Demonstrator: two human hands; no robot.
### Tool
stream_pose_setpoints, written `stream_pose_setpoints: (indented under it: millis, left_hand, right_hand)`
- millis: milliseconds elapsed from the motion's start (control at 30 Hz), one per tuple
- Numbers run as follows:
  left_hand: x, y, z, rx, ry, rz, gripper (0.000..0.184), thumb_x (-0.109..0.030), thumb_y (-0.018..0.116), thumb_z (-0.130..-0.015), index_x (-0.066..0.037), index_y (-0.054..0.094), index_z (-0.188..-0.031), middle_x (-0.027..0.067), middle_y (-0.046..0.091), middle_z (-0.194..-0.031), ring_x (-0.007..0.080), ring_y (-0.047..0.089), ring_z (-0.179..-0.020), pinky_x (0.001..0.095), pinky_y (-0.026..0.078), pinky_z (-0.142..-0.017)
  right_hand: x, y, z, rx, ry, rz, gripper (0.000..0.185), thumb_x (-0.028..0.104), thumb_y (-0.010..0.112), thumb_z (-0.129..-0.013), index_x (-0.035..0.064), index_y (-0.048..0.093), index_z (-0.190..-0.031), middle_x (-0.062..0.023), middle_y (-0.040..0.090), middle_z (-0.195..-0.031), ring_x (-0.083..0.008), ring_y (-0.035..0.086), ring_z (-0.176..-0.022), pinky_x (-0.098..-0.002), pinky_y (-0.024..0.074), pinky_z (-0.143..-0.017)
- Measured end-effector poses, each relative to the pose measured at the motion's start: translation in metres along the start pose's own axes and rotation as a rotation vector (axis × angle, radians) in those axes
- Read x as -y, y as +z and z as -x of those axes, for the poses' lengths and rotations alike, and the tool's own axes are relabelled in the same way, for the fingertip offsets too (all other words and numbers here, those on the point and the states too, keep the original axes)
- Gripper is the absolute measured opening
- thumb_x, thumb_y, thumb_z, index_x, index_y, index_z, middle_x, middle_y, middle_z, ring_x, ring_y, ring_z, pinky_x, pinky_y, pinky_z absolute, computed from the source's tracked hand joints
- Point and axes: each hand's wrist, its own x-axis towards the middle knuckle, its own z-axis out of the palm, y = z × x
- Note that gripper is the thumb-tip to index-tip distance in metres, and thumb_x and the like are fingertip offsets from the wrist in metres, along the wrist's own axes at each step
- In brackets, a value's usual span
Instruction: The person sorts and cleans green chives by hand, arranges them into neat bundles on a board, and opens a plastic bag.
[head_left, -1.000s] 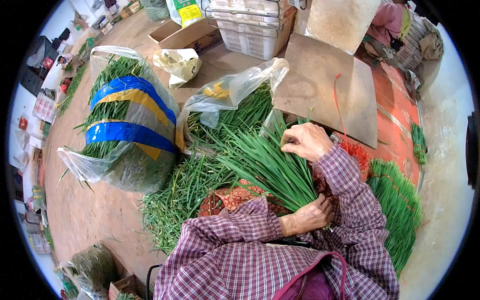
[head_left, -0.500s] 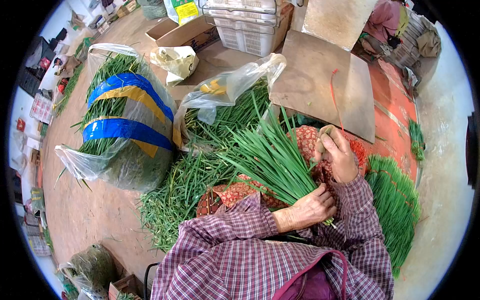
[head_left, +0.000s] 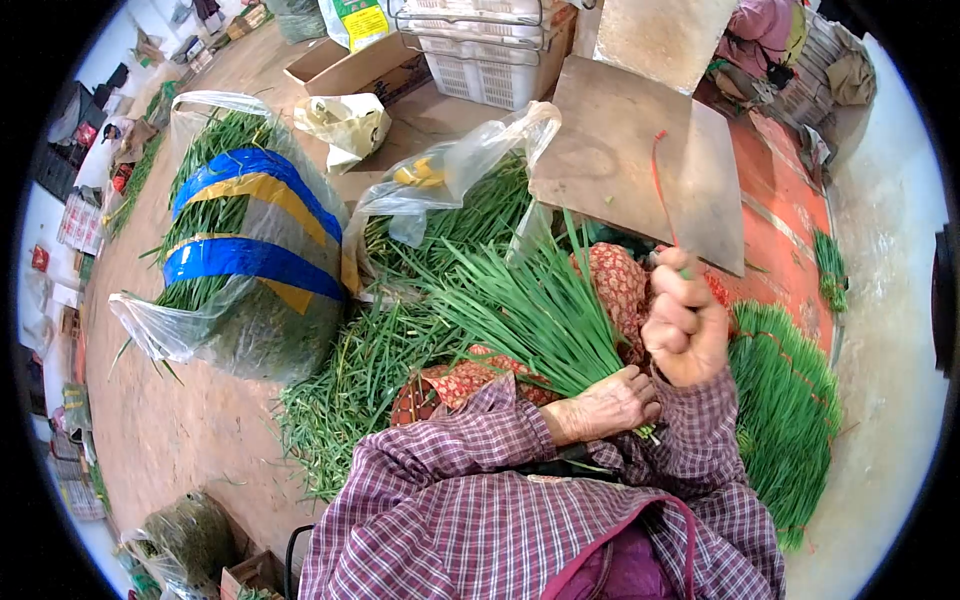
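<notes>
Hemmed in at the right by a pale wall (head_left: pixel 890 300) and red-tied green bundles (head_left: pixel 785 420), at the left by a taped bag (head_left: pixel 252 262); opening out onto brown floor (head_left: pixel 150 400) farther left. Takes in, at the far side, white crates (head_left: pixel 490 75) and a flat board (head_left: pixel 635 165), at far right orange sheeting (head_left: pixel 795 265), and just right of the taped bag a loose heap of leaves (head_left: pixel 345 400). Clamps the left grip (head_left: pixel 605 403) round the stem end of a bunch of green leaves (head_left: pixel 535 315), fanning toward the far left. Curls the right grip (head_left: pixel 686 325) together just right of the bunch; cannot tell, through blur, whether on anything.
</notes>
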Motion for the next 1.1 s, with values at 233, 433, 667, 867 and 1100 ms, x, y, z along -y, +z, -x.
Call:
stream_pose_setpoints:
  millis: [233,433,667,867,1100]
  left_hand:
    - [0.002,-0.003,0.012,0.06,0.003,-0.093,0.019,-0.02,0.051,-0.083,-0.007,0.056,-0.097,0.0096,0.056,-0.094,0.0228,0.054,-0.093,0.0355,0.043,-0.087]
    - [-0.011,0.031,0.028,0.21,-0.195,-0.011,0.033,-0.017,0.043,-0.093,-0.009,0.051,-0.124,0.0091,0.053,-0.121,0.0187,0.048,-0.116,0.0329,0.04,-0.1]
    - [-0.01,0.04,0.025,0.167,-0.146,0.135,0.04,-0.021,0.041,-0.094,-0.01,0.048,-0.132,0.0092,0.048,-0.134,0.0226,0.042,-0.126,0.0366,0.032,-0.109]
    - [-0.008,0.044,0.029,0.051,-0.065,-0.133,0.044,-0.024,0.042,-0.094,-0.011,0.046,-0.136,0.0082,0.044,-0.139,0.0233,0.036,-0.132,0.0397,0.028,-0.112]
    - [-0.008,0.045,0.03,-0.015,-0.046,-0.124,0.043,-0.023,0.041,-0.094,-0.011,0.045,-0.136,0.0082,0.043,-0.141,0.023,0.036,-0.132,0.0388,0.028,-0.112]
  right_hand:
    - [-0.038,0.03,0.006,0.313,0.331,1.411,0.019,0.018,0.057,-0.09,0.002,0.064,-0.1,-0.009,0.062,-0.088,-0.0221,0.062,-0.08,-0.0328,0.0497,-0.07]
    - [-0.036,-0.043,0.009,-0.065,-0.047,2.377,0.012,0.01,0.059,-0.086,0.0007,0.062,-0.093,-0.0157,0.065,-0.089,-0.0323,0.065,-0.081,-0.0393,0.0518,-0.07]
    - [-0.041,-0.048,0.009,-0.174,-0.067,2.538,0.013,0.01,0.067,-0.08,0.0035,0.059,-0.09,-0.0133,0.063,-0.084,-0.0309,0.065,-0.075,-0.0403,0.0517,-0.066]
    - [-0.042,-0.053,0.009,-0.222,-0.043,2.63,0.024,0.019,0.073,-0.076,0.006,0.058,-0.089,-0.0111,0.063,-0.082,-0.0292,0.065,-0.07,-0.0398,0.0517,-0.062]
    - [-0.043,-0.053,0.007,-0.221,-0.001,2.741,0.025,0.023,0.074,-0.075,0.0077,0.058,-0.085,-0.0097,0.063,-0.078,-0.0292,0.065,-0.067,-0.0399,0.0516,-0.059]
